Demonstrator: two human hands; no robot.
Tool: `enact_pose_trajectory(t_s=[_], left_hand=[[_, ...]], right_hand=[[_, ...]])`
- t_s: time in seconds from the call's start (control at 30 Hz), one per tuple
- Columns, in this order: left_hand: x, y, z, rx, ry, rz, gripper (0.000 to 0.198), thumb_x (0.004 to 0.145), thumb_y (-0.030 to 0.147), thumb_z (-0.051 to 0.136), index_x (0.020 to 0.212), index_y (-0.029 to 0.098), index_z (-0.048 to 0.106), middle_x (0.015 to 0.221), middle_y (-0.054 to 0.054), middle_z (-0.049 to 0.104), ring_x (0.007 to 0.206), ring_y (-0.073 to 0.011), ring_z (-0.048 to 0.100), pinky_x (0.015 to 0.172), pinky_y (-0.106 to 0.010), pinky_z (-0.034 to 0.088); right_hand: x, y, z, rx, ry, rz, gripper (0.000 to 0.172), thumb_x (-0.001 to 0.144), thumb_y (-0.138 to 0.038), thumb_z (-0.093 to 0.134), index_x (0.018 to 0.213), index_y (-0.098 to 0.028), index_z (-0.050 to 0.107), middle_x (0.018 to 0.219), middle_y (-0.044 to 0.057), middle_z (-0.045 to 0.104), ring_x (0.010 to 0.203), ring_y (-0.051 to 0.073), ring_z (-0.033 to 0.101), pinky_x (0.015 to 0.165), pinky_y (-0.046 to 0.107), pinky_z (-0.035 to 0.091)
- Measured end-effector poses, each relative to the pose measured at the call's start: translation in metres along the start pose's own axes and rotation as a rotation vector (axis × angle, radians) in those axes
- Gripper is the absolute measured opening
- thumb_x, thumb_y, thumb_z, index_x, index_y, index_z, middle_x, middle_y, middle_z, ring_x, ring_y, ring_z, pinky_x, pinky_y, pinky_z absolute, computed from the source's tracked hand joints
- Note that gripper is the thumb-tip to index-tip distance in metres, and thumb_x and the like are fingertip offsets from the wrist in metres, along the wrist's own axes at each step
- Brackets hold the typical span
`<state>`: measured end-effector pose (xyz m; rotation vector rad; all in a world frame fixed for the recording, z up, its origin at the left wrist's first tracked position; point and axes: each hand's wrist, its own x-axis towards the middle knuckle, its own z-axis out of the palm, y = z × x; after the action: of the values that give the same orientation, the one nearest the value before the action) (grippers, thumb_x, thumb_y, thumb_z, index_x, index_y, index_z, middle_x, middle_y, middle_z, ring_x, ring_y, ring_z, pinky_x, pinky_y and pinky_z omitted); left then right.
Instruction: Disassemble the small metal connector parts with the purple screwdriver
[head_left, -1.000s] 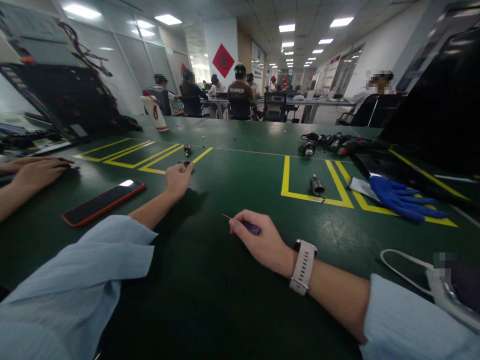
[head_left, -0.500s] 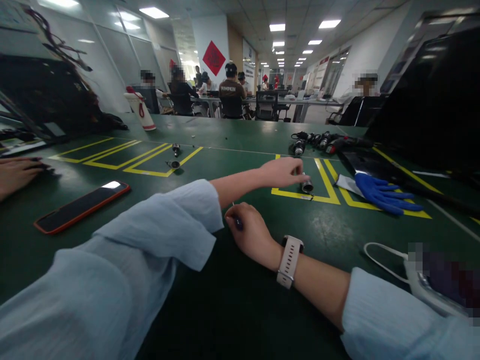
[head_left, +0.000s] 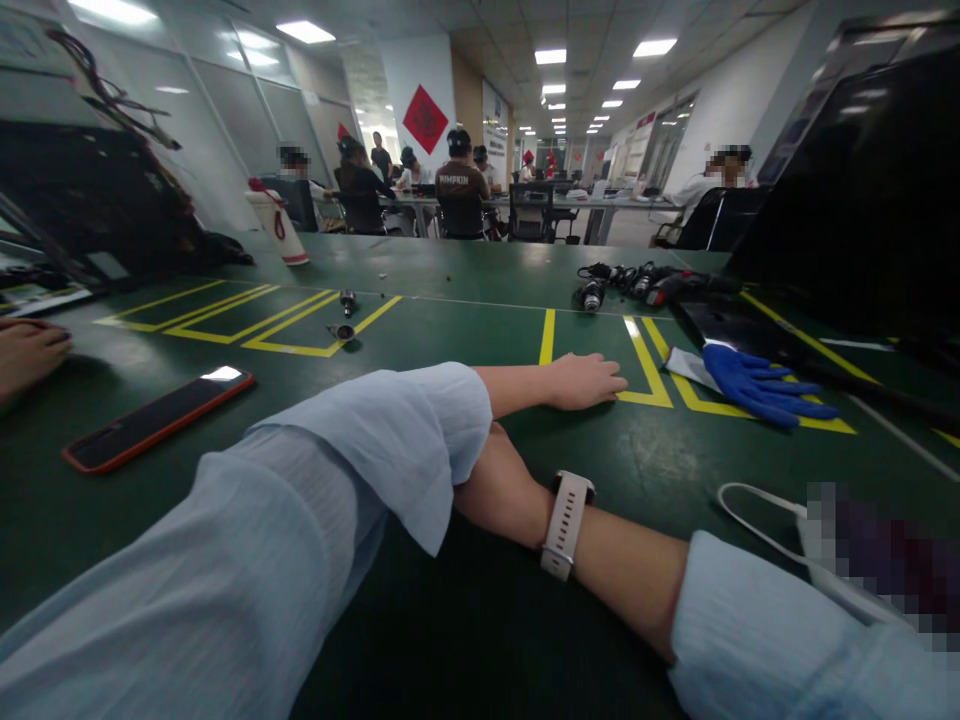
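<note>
1. Head view: left hand (head_left: 587,381) is over the near strip of the right-side yellow tape frame (head_left: 647,358), back up, fingers pointing right. That's the closer hand, no contest.
2. Can't tell if it's gripping anything; whatever sits beneath is blocked by the hand itself.
3. Right hand (head_left: 501,485) is nearer the body, partly behind the left sleeve (head_left: 420,400). Fingers hidden, so clenched, loose or holding something, no clue.
4. Frame's long sides run away from the person, left forearm goes roughly crosswise to them.
5. Blue glove (head_left: 761,385) lies right of the left hand, apart from it. Cup-shaped metal part (head_left: 343,333) is way off left.
</note>
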<state>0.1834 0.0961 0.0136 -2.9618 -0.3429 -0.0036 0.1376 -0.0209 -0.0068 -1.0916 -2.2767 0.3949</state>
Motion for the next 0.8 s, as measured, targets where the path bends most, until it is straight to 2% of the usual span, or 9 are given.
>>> enact_pose_trajectory(t_s=[0.1,0.23,0.3,0.37,0.47,0.63,0.8], left_hand=[[-0.033,-0.004,0.002,0.043,-0.007,0.023,0.026,0.094,0.031,0.036,0.099,0.017,0.057,0.106,-0.011,0.057,0.090,-0.0221,0.051,0.064,-0.031,0.040],[-0.093,-0.016,0.001,0.094,-0.030,0.026,0.022,0.093,0.030,0.039,0.090,0.018,0.058,0.100,-0.009,0.058,0.088,-0.0205,0.051,0.066,-0.029,0.041],[-0.124,-0.019,0.000,0.115,-0.035,-0.011,0.022,0.092,0.029,0.041,0.086,0.017,0.058,0.095,-0.009,0.058,0.085,-0.0204,0.051,0.065,-0.029,0.041],[-0.151,-0.016,0.000,0.132,-0.025,-0.072,0.023,0.093,0.028,0.039,0.084,0.016,0.057,0.091,-0.010,0.058,0.082,-0.0207,0.050,0.064,-0.030,0.042],[-0.182,0.000,0.000,0.146,0.003,-0.164,0.022,0.092,0.027,0.042,0.083,0.015,0.057,0.087,-0.008,0.058,0.081,-0.0203,0.050,0.068,-0.030,0.044],[-0.207,0.028,-0.005,0.048,-0.009,-0.249,0.019,0.090,0.026,0.045,0.081,0.015,0.058,0.086,-0.006,0.058,0.080,-0.0186,0.051,0.073,-0.030,0.046],[-0.211,0.033,-0.013,-0.113,-0.010,-0.319,0.019,0.091,0.027,0.044,0.088,0.015,0.059,0.095,-0.008,0.059,0.087,-0.0194,0.053,0.086,-0.037,0.045]], right_hand=[[-0.002,-0.002,-0.001,-0.013,-0.035,-0.057,0.017,0.074,-0.008,0.056,0.084,-0.017,0.067,0.099,0.010,0.067,0.097,0.025,0.058,0.083,0.036,0.043],[-0.005,-0.006,-0.003,-0.005,-0.093,-0.145,0.017,0.072,-0.010,0.058,0.084,-0.018,0.067,0.089,0.008,0.064,0.084,0.022,0.057,0.073,0.034,0.044],[-0.006,-0.007,-0.006,0.071,-0.129,-0.211,0.015,0.073,-0.012,0.059,0.084,-0.018,0.066,0.087,0.005,0.064,0.079,0.019,0.057,0.072,0.031,0.044],[-0.008,-0.008,-0.010,0.211,-0.186,-0.295,0.013,0.074,-0.010,0.058,0.082,-0.018,0.065,0.085,0.003,0.065,0.078,0.016,0.058,0.075,0.030,0.045],[-0.009,-0.009,-0.015,0.398,-0.304,-0.399,0.014,0.074,-0.007,0.056,0.080,-0.017,0.063,0.082,0.000,0.066,0.077,0.014,0.060,0.080,0.029,0.046],[-0.008,-0.010,-0.017,0.463,-0.401,-0.475,0.014,0.075,-0.006,0.055,0.081,-0.016,0.063,0.082,0.001,0.065,0.077,0.013,0.061,0.075,0.025,0.048],[-0.007,-0.011,-0.016,0.411,-0.410,-0.507,0.014,0.075,-0.007,0.056,0.083,-0.015,0.064,0.083,0.003,0.066,0.077,0.014,0.060,0.077,0.025,0.047]])
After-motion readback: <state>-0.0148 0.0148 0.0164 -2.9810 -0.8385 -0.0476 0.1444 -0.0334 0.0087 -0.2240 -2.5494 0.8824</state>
